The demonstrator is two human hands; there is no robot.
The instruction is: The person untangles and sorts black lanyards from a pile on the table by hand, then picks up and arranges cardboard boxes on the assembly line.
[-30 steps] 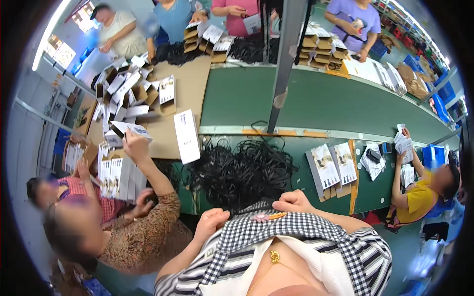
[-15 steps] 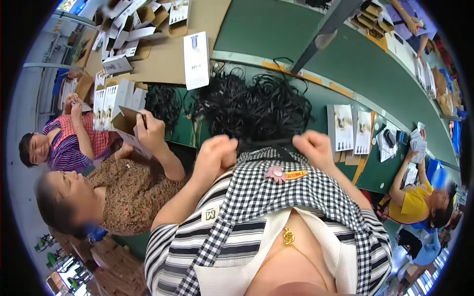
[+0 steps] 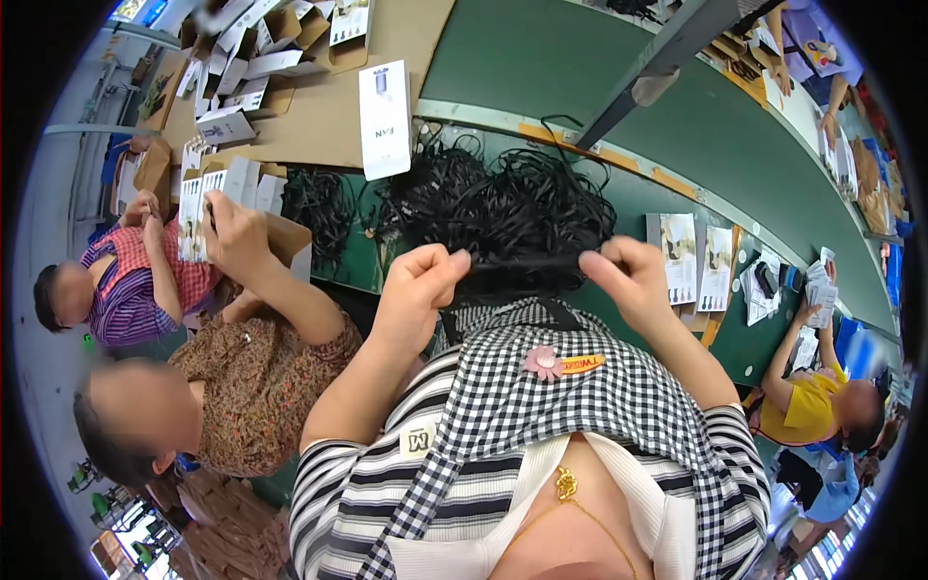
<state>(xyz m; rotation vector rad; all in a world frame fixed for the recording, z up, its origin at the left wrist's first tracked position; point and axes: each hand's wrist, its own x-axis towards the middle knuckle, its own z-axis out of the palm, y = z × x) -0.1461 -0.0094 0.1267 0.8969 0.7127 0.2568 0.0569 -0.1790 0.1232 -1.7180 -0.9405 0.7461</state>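
My left hand [image 3: 422,288] is closed, its thumb and fingers pinching one end of a flat black strap [image 3: 527,262]. The other end sits in the pinch of my right hand [image 3: 629,280], which is closed as well. Between the two hands the strap runs nearly straight and level, in front of my checked apron [image 3: 570,416]. Just beyond it, a large tangled heap of black straps [image 3: 498,198] lies on the green table [image 3: 522,72].
At the left, a co-worker's hand [image 3: 237,232] works at printed cartons. A white printed box [image 3: 385,121] lies past the heap on a cardboard sheet [image 3: 309,111], near piled open boxes [image 3: 261,58]. Flat printed cartons [image 3: 679,256] lie right; a grey post [image 3: 657,72] rises behind.
Both my hands have risen slightly away from my apron, and the strap between them now shows stretched out. The co-worker's hand on the left has moved further left over the cartons.
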